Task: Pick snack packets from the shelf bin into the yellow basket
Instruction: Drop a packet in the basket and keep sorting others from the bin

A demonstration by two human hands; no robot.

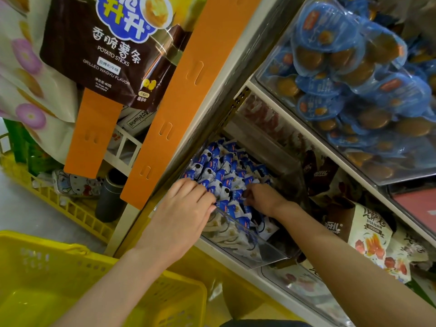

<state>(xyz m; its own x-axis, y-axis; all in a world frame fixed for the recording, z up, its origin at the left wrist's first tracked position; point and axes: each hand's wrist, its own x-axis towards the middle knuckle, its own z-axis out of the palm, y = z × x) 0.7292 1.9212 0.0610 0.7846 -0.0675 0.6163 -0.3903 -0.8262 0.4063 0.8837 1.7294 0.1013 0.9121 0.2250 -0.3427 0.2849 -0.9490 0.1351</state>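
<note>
**Q:** How far along is this?

**A:** Early, judging by things. The yellow basket [165, 300] (perforated plastic, bottom left) looks empty where visible. The snack packets [226, 171], small glossy blue-and-white pillows, are still heaped in the clear plastic shelf bin [264, 251].

**Q:** Hands?

**A:** Both are sunk in the heap. The left hand [188, 208] is pressed flat, fingers together; the right hand [262, 199] is curled around packets, though an actual pinch can't be confirmed.

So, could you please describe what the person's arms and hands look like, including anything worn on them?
Both are bare: the left hand and right hand show no gloves, rings, watch or bracelets, and no sleeves are visible on either forearm as far as the view reaches.
</note>
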